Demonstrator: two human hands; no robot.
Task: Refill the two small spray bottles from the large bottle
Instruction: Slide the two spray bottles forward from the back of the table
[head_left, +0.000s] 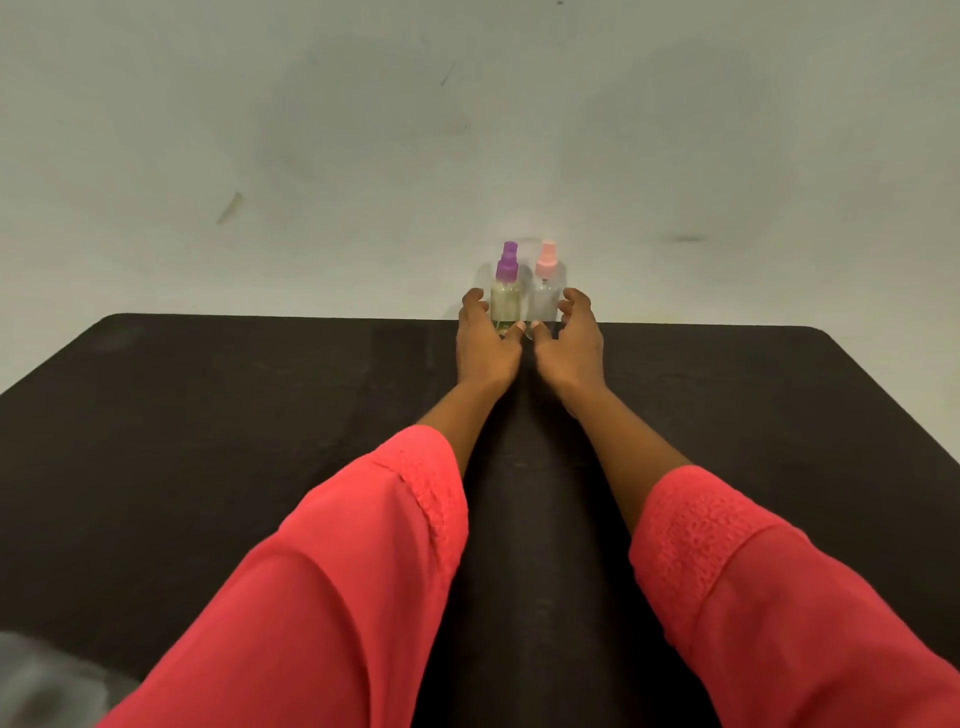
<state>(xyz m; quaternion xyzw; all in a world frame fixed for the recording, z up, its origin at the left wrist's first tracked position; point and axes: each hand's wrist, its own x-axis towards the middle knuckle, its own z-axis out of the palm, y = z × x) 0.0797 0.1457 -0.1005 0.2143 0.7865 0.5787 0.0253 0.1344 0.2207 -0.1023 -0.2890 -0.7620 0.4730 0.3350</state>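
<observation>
At the far edge of a dark table (208, 415), just above frame centre, two small spray bottles stand upright side by side. The left hand (485, 345) curls round the purple-capped bottle (505, 304); the right hand (571, 343) curls round the pink-capped bottle (545, 301).

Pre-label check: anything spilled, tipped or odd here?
No spill or tilt. The purple-capped bottle and pink-capped bottle stand upright, capped, at the table's far edge, left hand and right hand around them. Oddity: no large bottle in view.
</observation>
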